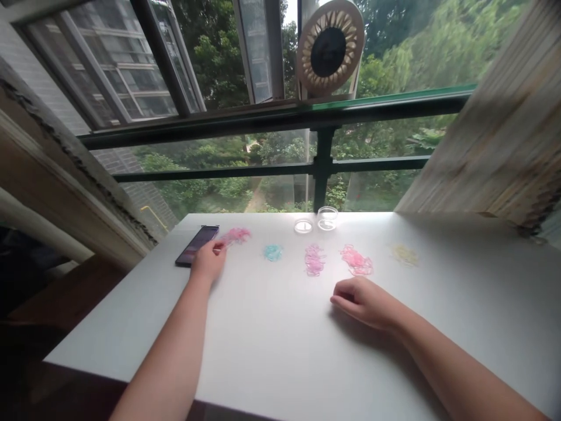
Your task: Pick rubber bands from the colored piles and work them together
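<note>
My left hand [209, 259] is at the left of the white table, thumb and fingers pinched together at the edge of a pile of deep pink elastic bands [237, 235]. What sits in that pinch is too small to make out. My right hand [362, 299] rests on the tabletop with its fingers curled in, and nothing shows in it. Just beyond it lies a pile of coral pink bands [357, 261]. Farther along the row are piles of blue bands [273, 252], lilac bands [314, 260] and pale yellow bands [405, 255].
A dark phone [191, 248] lies beside my left hand. At the table's [272, 345] far edge stand a clear round container [327, 218] and a clear lid [302, 226]. Beyond are a railing [245, 171], a round fan [329, 51] and curtains [486, 134] at both sides.
</note>
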Demonstrator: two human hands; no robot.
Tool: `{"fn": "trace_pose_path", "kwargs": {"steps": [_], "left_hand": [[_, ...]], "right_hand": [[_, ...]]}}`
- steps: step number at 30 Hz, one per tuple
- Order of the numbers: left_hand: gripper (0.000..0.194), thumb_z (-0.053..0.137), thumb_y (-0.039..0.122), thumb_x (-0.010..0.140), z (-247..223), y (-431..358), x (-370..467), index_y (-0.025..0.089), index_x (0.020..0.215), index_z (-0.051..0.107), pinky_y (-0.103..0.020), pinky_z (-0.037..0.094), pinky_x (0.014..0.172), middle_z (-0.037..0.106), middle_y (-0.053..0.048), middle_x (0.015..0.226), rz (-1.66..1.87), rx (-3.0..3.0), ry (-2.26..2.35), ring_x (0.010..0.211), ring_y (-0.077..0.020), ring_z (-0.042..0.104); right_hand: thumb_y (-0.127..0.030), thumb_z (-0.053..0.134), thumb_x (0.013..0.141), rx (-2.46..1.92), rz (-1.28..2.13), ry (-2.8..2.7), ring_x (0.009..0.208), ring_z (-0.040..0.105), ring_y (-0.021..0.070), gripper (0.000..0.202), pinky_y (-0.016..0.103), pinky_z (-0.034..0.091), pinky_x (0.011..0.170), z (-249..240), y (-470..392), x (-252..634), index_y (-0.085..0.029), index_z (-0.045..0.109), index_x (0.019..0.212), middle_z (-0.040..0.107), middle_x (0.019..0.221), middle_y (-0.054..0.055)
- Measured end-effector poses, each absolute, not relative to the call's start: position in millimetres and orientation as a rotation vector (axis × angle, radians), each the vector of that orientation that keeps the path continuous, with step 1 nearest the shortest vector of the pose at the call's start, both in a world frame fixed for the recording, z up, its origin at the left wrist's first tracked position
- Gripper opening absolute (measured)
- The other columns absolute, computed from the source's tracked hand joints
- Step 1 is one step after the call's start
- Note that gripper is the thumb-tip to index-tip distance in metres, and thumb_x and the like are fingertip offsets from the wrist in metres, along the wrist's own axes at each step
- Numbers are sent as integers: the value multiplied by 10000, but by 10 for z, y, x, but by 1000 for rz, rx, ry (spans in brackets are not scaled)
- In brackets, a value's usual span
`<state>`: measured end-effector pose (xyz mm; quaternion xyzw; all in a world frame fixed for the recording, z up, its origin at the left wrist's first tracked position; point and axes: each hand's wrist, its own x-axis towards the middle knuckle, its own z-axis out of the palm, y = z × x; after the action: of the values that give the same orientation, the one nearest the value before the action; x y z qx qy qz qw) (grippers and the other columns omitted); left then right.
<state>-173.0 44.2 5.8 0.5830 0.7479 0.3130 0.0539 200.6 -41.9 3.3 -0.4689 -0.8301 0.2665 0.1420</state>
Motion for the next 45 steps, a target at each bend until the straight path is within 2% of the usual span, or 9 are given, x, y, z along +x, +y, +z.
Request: {"fn": "trace_pose_path", "kwargs": {"steps": [4, 8, 14, 21, 25, 29, 33, 42, 45], "left_hand": [[375, 579, 258, 709, 21, 496, -1690, 168, 1071, 623, -313, 474, 809, 639, -105, 1077, 820, 1815, 2334, 821, -203, 628], [404, 582, 298, 717, -27, 531, -1726, 180, 1101, 617, -337, 460, 838, 633, -109, 1109, 683, 1801, 2361, 891, -228, 617], [375, 563, 317, 728, -30, 533, -1740, 190, 1073, 636, -324, 447, 838, 670, -79, 1054, 630, 1788, 2367, 934, -232, 605], [204, 564, 371, 717, -25, 522, -1706, 217, 801, 669, -307, 460, 707, 697, -45, 849, 600, 1770, 2376, 799, -226, 625], [294, 588, 404, 704, -56, 547, -1702, 193, 902, 644, -310, 464, 752, 688, -65, 914, 659, 1763, 2428, 848, -226, 621], [328, 585, 364, 718, -97, 596, -1714, 188, 987, 648, -305, 459, 807, 687, -72, 969, 758, 1832, 2381, 907, -220, 616], [252, 559, 330, 736, -116, 637, -1706, 200, 908, 690, -305, 469, 798, 705, -67, 929, 786, 1843, 2370, 891, -230, 626], [210, 555, 319, 739, -118, 651, -1691, 205, 845, 696, -330, 482, 799, 704, -79, 874, 772, 1872, 2397, 890, -257, 624], [205, 524, 307, 759, -122, 653, -1680, 192, 821, 681, -354, 468, 837, 681, -106, 913, 751, 1896, 2409, 932, -272, 608]], "right_hand": [[-304, 440, 845, -1383, 827, -2367, 526, 410, 99, 270, 231, 286, 502, 49, -418, 1994, -168, 493, 619, 511, 578, -7], [-309, 438, 848, -1388, 830, -2365, 538, 427, 104, 276, 232, 297, 509, 50, -416, 1990, -169, 495, 617, 529, 591, -2], [-323, 437, 851, -1399, 829, -2373, 545, 445, 110, 277, 234, 308, 516, 66, -405, 1987, -169, 522, 636, 547, 598, 3], [-315, 440, 849, -1397, 812, -2379, 555, 458, 109, 269, 232, 315, 524, 86, -422, 1982, -167, 540, 647, 569, 614, 6], [-313, 446, 845, -1402, 802, -2383, 555, 458, 108, 259, 230, 310, 520, 72, -419, 1982, -171, 544, 652, 576, 621, 4], [-304, 451, 838, -1401, 783, -2388, 547, 451, 107, 248, 231, 305, 516, 73, -427, 1982, -173, 546, 649, 578, 622, 2], [-301, 455, 833, -1403, 793, -2384, 550, 457, 110, 243, 235, 308, 517, 93, -430, 1971, -171, 551, 652, 581, 625, 7], [-306, 453, 828, -1407, 820, -2359, 550, 470, 119, 241, 242, 309, 514, 100, -427, 1962, -169, 564, 663, 583, 620, 18], [-309, 453, 829, -1404, 818, -2355, 551, 469, 119, 243, 241, 308, 512, 105, -427, 1962, -171, 568, 665, 582, 623, 15]]}}
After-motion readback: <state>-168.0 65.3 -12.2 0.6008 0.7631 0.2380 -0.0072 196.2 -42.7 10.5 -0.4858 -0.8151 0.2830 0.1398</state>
